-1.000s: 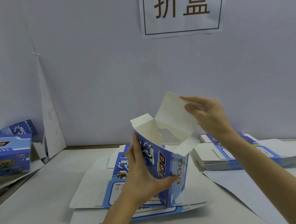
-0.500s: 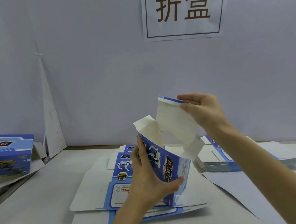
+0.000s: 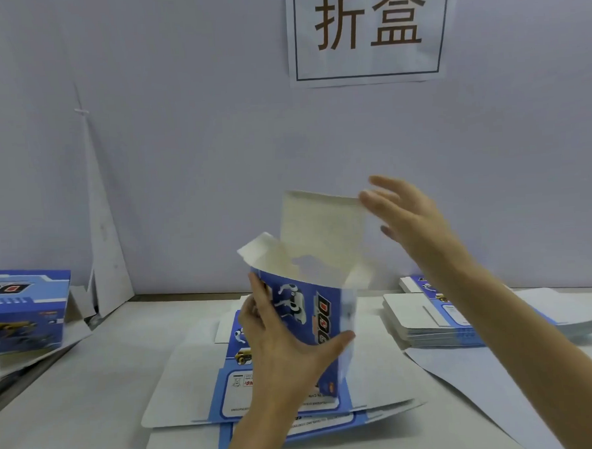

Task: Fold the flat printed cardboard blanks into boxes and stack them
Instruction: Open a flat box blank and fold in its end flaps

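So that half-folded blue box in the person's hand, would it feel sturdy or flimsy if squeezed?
Probably light: the left hand alone grips the box. Likely flimsy, since its top is open and the walls look like thin card, so a squeeze could buckle it. The tall flap, beside the right hand, would probably bend easily at its fold.

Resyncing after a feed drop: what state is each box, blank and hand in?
Held box: upright, formed, top open, lid flap standing up.
Left hand: grips the box body.
Right hand: open, fingertips at the flap's corner.
Centre blanks: flat, unfolded, beneath the box.
Right stack: flat, piled.
Left box: folded up.
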